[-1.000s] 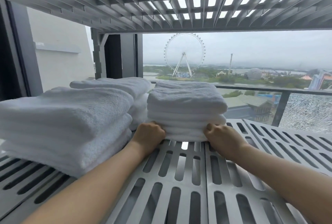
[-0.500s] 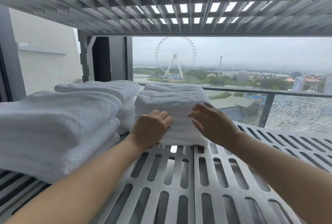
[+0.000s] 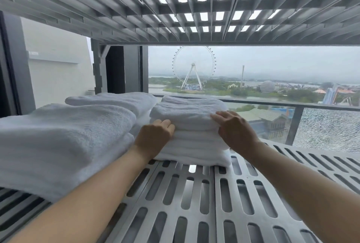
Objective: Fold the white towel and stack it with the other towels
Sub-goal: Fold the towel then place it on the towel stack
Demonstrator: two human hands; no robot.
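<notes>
A stack of folded white towels [image 3: 191, 145] sits on the slotted grey metal shelf [image 3: 194, 203], in the middle of the view. The top towel [image 3: 187, 113] lies flat on the stack. My left hand [image 3: 153, 137] rests against the stack's front left side, fingers curled on the towel edge. Over at the front right corner my right hand [image 3: 233, 127] presses with its fingers spread over the top towel. Neither hand lifts anything.
A bigger pile of white towels [image 3: 58, 141] fills the shelf's left side, with another pile [image 3: 116, 100] behind it. A slatted shelf [image 3: 194, 5] hangs close overhead. Behind is a window [image 3: 253, 71] with a railing. Bare shelf extends to the right [image 3: 311, 164].
Both hands rose from the bottom front edge of the stack to its upper part. The right hand, in the air half a second ago, now lies on the top towel.
</notes>
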